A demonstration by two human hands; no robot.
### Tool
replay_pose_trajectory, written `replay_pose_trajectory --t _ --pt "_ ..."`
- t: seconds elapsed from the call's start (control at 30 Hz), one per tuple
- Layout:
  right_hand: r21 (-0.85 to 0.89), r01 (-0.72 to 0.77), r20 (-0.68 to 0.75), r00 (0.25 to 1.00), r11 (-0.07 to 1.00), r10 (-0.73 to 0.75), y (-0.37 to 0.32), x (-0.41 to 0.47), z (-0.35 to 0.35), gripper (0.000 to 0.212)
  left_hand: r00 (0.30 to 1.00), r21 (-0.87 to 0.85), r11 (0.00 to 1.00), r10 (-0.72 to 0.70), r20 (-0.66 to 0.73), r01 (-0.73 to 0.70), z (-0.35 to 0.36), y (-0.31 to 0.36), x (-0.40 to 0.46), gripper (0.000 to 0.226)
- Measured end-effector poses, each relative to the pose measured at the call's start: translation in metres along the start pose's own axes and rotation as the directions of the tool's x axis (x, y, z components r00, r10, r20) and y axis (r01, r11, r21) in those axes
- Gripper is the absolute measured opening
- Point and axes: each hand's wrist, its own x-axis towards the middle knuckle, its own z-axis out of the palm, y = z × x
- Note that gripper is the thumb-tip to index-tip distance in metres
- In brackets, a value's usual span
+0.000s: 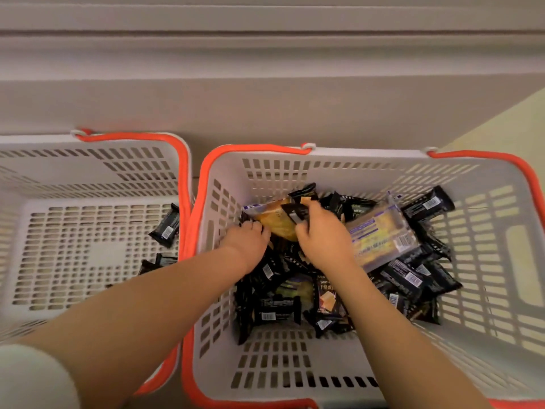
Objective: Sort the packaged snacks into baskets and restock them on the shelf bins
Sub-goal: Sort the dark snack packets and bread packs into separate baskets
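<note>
On pale floor (501, 125), by wall: 2 baskets (486, 261).

I read "DRYCA…" in pale capitals on the upright black snack packet with a cake picture (328, 296), rest cut off | Chinese characters beneath it, too blurred for me | white barcode stickers on the black foil packets (267, 315), digits unreadable | long clear purple-printed cake wrapper (380, 231): print blurred, barcode only

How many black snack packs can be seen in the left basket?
2. One black pack lies by the left basket's right wall; a second shows beside the left forearm, which may hide more.
</note>
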Motion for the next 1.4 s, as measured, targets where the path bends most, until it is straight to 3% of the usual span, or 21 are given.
replay_pose_trajectory --t 0.1,0.27,0.37,0.5,0.6,0.7,0.77,0.9,1.1,1.23,1.4 --pt "0.103 -0.102 -0.096 0.989 0.989 0.112 0.007 0.012 -0.01 0.018 0.999 0.106 0.993 0.045 -0.024 -0.043 -0.003 0.004 0.004 0.057" --pt "-0.068 -0.072 -0.065 0.996 0.995 0.067 0.007 0.03 0.003 0.036 0.969 0.221 0.964 0.188 -0.161 -0.15 -0.002 0.006 0.005 0.035" --pt "-0.04 -0.135 -0.054 0.99 0.99 0.133 0.004 0.035 0.013 0.041 0.962 0.064 0.971 0.236 -0.136 -0.229 -0.01 -0.002 0.008 0.032" --pt "0.016 -0.126 -0.064 0.99 0.992 0.127 0.006 0.025 0.029 0.059 0.967 -0.358 0.899 0.223 -0.119 -0.252 -0.025 -0.012 -0.001 0.043" --pt "0.166 -0.102 0.132 0.988 0.981 0.08 0.013 0.015 0.031 0.064 0.97 -0.414 0.877 0.222 -0.103 -0.245 -0.026 -0.013 -0.012 0.038" --pt "0.125 0.022 0.262 0.964 0.992 -0.054 0.019 0.004 0.028 0.047 0.963 -0.403 0.876 0.265 -0.053 -0.263 -0.019 -0.008 -0.022 0.035" --pt "0.049 0.087 0.263 0.96 0.995 -0.097 0.023 -0.006 0.028 0.041 0.964 -0.382 0.887 0.259 -0.052 -0.259 -0.012 0.001 -0.027 0.039" --pt "-0.078 0.01 0.11 0.994 0.997 -0.001 0.025 -0.022 0.033 0.05 0.984 -0.381 0.913 0.096 -0.147 -0.146 -0.001 0.027 -0.027 0.039" --pt "0.171 -0.201 -0.046 0.976 0.965 0.212 0.037 -0.023 0.019 0.055 0.937 -0.508 0.86 -0.219 -0.271 0.054 0.0 0.028 -0.018 0.03" --pt "-0.074 -0.174 -0.009 0.985 0.982 0.173 0.043 -0.026 0.023 0.052 0.891 -0.557 0.809 -0.379 -0.25 0.188 0.003 0.01 -0.007 0.037" --pt "-0.277 0.003 0.065 0.998 0.961 0.016 0.027 -0.034 0.049 0.06 0.896 -0.688 0.704 -0.405 -0.182 0.178 0.006 0.021 0.003 0.039"
